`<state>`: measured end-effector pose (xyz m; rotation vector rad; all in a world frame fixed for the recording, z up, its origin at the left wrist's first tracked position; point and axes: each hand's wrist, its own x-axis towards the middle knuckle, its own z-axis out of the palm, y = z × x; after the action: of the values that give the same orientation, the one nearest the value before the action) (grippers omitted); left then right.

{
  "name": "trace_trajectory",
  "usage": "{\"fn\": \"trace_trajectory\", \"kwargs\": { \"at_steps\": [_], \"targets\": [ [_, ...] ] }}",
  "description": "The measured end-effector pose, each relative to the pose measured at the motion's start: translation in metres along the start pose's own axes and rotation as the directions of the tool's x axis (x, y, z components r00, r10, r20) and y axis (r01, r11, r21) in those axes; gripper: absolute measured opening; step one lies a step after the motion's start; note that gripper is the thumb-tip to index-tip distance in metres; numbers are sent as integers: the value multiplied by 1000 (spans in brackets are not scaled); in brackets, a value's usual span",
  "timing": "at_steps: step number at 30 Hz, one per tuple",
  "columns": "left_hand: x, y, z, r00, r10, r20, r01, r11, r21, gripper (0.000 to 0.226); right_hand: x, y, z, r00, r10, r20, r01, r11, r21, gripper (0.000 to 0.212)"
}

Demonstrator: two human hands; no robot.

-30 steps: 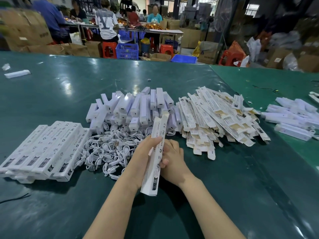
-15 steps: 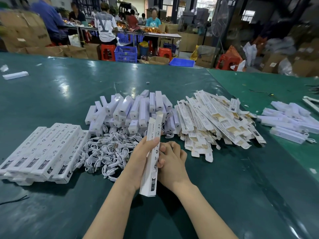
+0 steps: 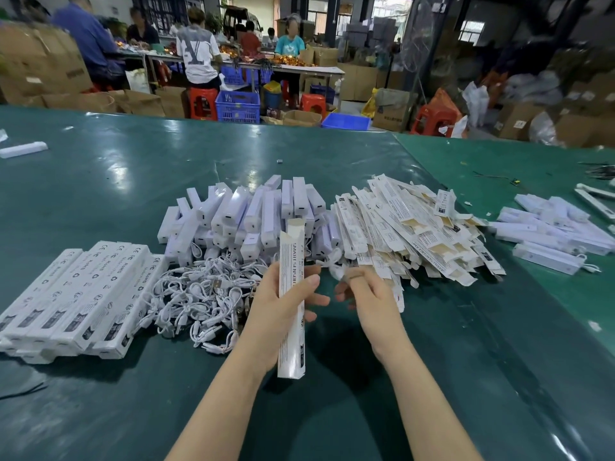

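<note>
Head view: left hand (image 3: 278, 316) curls its fingers round the open-topped box (image 3: 292, 294), right hand (image 3: 369, 297) just right of it pinches a coiled cable (image 3: 336, 270) — packed boxes (image 3: 83, 294) lie left of it, many flat cartons (image 3: 416, 234) to its right lie unfilled.

A glossy dark green tabletop (image 3: 133, 181) runs out ahead of the left hand (image 3: 276, 314) and right hand (image 3: 369, 297), streaked with pale glare. Far beyond the left hand, people (image 3: 196, 54) work at a long white table (image 3: 312, 68) among red plastic stools (image 3: 202, 103), a blue slatted crate (image 3: 238, 107) and brown cardboard cartons (image 3: 40, 66). Far beyond the right hand, a bright window (image 3: 472, 28) sits in a dim grey wall (image 3: 492, 13).
</note>
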<state>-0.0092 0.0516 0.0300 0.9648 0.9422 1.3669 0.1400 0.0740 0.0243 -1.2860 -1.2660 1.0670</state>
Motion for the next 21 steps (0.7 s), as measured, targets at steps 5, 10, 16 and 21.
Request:
{"fn": "trace_trajectory", "kwargs": {
  "at_steps": [5, 10, 16, 21],
  "targets": [
    [2, -2, 1, 994, -58, -89, 55, 998, -34, 24, -3, -4, 2, 984, 9, 178, -4, 1000, -26, 24],
    [2, -6, 2, 996, -53, -70, 54, 998, 15, 27, -4, -4, 5, 985, 29, 171, -26, 999, -20, 20],
    [3, -10, 4, 994, 14, -105, -4, 996, 95, 30, -7, -5, 12, 994, 27, 108, -40, 993, 113, 25],
    [3, -14, 9, 998, 48, -51, -40, 989, 139, 31, -11, -4, 24, 998, 27, 63, -30, 998, 59, 34]
  ]
}}
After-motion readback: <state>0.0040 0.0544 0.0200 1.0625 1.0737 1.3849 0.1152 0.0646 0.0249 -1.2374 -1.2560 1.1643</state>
